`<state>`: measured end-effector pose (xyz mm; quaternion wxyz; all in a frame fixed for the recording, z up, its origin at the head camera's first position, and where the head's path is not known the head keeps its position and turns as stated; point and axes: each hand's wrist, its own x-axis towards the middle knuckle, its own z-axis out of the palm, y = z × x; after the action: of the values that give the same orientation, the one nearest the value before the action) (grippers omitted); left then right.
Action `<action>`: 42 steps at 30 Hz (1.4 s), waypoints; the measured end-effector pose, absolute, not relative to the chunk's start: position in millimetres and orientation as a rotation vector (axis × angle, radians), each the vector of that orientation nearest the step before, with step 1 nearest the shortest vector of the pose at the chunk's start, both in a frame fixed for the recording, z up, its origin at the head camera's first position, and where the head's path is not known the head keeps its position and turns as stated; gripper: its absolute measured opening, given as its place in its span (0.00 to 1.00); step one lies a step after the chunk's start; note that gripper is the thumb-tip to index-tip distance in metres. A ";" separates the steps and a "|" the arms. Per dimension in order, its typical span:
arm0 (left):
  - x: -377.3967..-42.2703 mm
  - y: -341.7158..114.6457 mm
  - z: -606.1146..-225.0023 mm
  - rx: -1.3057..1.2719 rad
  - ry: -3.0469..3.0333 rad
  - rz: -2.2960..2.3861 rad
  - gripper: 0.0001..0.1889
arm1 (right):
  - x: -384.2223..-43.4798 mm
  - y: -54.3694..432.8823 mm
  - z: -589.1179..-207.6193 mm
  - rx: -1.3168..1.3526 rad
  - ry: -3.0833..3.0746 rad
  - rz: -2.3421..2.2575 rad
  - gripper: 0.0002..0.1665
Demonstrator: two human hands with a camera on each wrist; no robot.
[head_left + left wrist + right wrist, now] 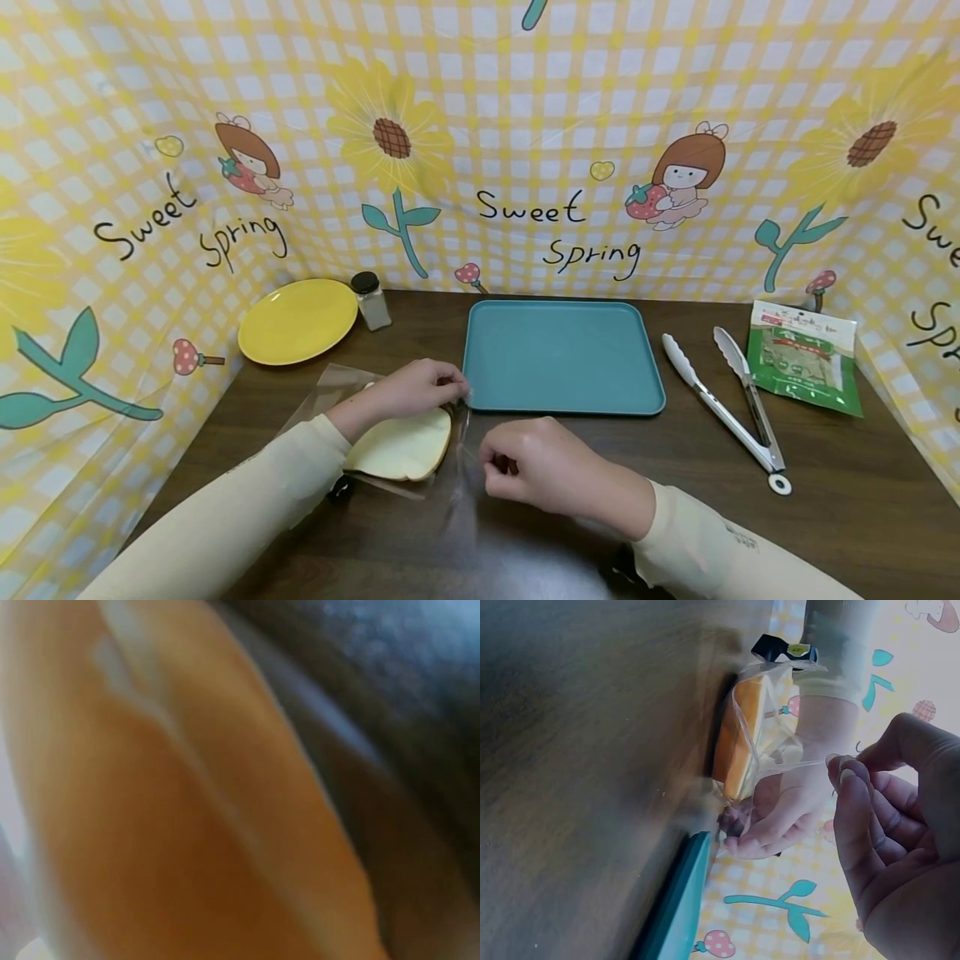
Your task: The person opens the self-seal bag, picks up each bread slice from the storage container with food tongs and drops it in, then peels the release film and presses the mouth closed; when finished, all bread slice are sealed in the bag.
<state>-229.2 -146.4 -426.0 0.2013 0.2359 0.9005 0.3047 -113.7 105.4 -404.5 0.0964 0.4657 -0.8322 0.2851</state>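
Observation:
Slices of white bread (401, 446) with a brown crust lie in a clear plastic bag (336, 382) on the table, left of centre. Reaching over the bread, my left hand (408, 389) pinches the bag near its right end. My right hand (543, 467) is to the right of the bag; in the right wrist view its thumb and forefinger (847, 769) pinch a stretched edge of the plastic. Crust (187, 825) fills much of the left wrist view, close and blurred. Part of the bread is hidden under my left hand and wrist.
A blue tray (562, 358) lies just beyond my hands. White-tipped tongs (729, 423) and a green packet (802, 367) lie at the right. At the back left are a yellow plate (300, 321) and a black-capped jar (372, 307). Patterned cloth (480, 125) encloses the table.

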 end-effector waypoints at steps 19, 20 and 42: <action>-232.6 -146.5 -429.0 0.654 2.509 0.849 0.14 | -91.5 116.3 -383.5 1.462 -2.240 0.893 0.13; -232.7 -146.6 -429.2 0.657 2.508 0.850 0.14 | -90.6 116.4 -382.2 1.470 -2.221 0.885 0.14; -233.4 -148.0 -432.8 0.639 2.514 0.868 0.15 | -62.6 126.9 -351.5 1.525 -2.098 0.854 0.18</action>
<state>-233.4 -148.0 -432.8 0.2016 0.2289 0.9003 0.3106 -62.6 126.9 -351.5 0.2039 0.5466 -0.7522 0.3062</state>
